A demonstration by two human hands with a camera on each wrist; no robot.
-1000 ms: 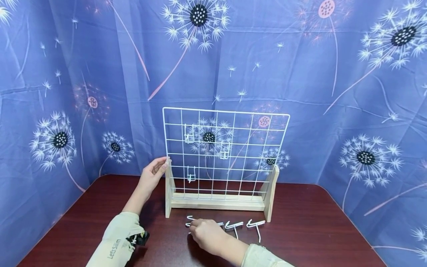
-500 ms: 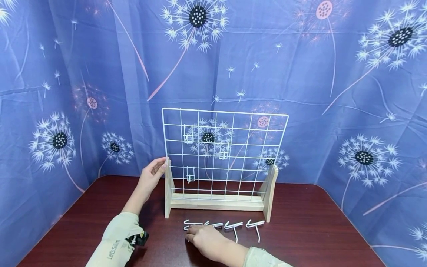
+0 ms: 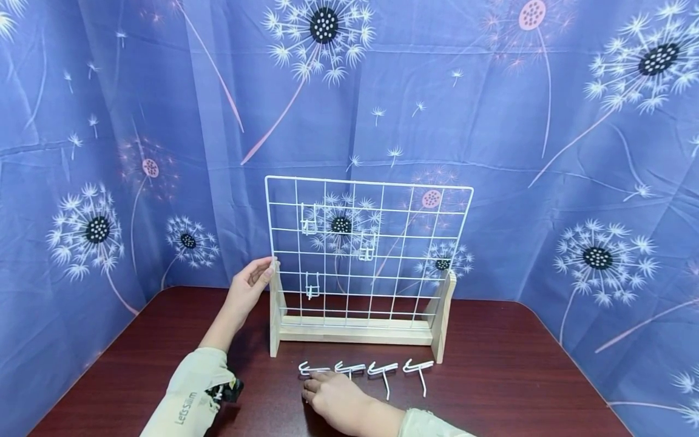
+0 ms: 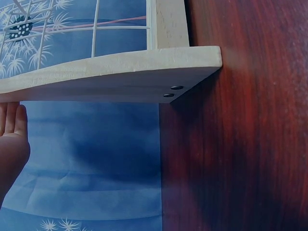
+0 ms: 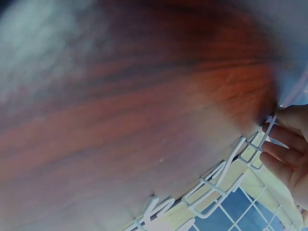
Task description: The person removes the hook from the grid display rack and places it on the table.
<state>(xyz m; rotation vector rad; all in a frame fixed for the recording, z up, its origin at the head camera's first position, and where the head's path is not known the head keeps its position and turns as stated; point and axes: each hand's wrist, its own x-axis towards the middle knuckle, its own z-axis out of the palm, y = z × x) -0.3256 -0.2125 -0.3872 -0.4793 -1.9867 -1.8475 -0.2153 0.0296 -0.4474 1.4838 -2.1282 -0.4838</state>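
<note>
A white wire grid panel (image 3: 371, 209) stands upright in a light wooden stand (image 3: 355, 334), and three white wire hooks hang on it, one a hook (image 3: 309, 227) at upper left. My left hand (image 3: 247, 290) holds the stand's left upright near its top, its straight fingers (image 4: 19, 120) reaching behind the wood in the left wrist view. In front of the stand, my right hand (image 3: 341, 397) pinches the leftmost loose hook (image 3: 315, 369) on the table. The right wrist view shows the fingertips of that hand (image 5: 291, 149) on the hook's thin prong.
Beside the right hand lie three more loose hooks in a row, among them a middle hook (image 3: 382, 368) and a right-end hook (image 3: 419, 368). Beneath everything is a dark red-brown table (image 3: 508, 376). A blue dandelion-print curtain (image 3: 491, 133) hangs behind and at both sides.
The leftmost hook has tipped down from a raised angle and now lies in line with the others. My right hand has shifted slightly left and toward me. The left hand holds still.
</note>
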